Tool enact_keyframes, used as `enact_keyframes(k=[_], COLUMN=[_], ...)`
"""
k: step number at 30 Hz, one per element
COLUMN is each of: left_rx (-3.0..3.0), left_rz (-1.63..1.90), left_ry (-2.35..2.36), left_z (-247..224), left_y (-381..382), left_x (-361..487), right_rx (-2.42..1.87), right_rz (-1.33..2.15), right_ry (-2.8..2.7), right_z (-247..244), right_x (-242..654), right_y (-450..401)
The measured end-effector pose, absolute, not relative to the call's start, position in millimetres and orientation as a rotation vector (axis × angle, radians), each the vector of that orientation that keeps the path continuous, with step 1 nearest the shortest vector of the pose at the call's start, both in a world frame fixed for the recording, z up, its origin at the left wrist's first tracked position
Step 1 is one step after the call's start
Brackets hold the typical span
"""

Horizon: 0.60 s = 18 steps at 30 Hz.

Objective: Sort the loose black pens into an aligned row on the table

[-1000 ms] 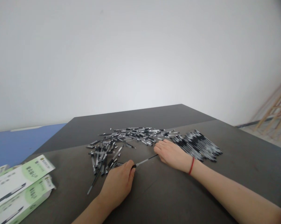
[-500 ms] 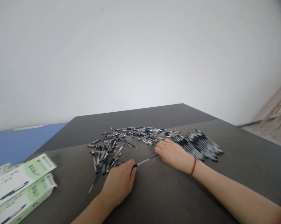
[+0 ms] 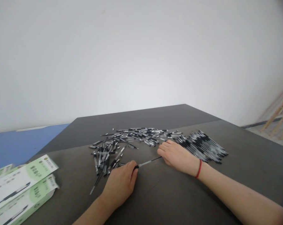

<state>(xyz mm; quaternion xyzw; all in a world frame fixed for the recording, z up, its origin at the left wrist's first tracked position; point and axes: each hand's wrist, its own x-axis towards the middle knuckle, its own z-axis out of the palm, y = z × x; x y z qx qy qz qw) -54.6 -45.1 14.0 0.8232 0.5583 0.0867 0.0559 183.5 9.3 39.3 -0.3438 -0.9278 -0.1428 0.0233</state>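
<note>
My left hand (image 3: 120, 182) is closed around the black-grip end of a pen barrel (image 3: 145, 163). Its clear part points right, and a thin dark refill (image 3: 157, 158) runs from it into the closed fingers of my right hand (image 3: 177, 158). The fingers hide both ends. Left of and beyond my left hand lies a loose pile of pen parts (image 3: 104, 157), with more parts (image 3: 141, 136) spread behind it. Just past my right hand, pens (image 3: 203, 145) lie side by side in a slanted row.
Green-and-white pen boxes (image 3: 35, 175) lie stacked at the left edge of the dark table (image 3: 160, 200). One dark refill (image 3: 95, 184) sticks out of the pile toward me. A wooden frame (image 3: 277, 112) stands on the floor at far right.
Both hands keep their hold on the pen and refill, nearly still. The whole view has shifted very slightly to the right.
</note>
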Motion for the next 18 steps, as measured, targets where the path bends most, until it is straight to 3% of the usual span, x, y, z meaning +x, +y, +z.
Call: enact_keyframes(k=[18], left_rx=[2.49], left_rz=[0.298], left_ry=[1.658], left_z=[13.8], left_y=[-45.6], left_x=[-49.3], right_rx=[-0.969], right_rz=[-0.206], right_ry=[-2.645], right_z=[54.5], right_x=[167.7], right_y=[-9.7])
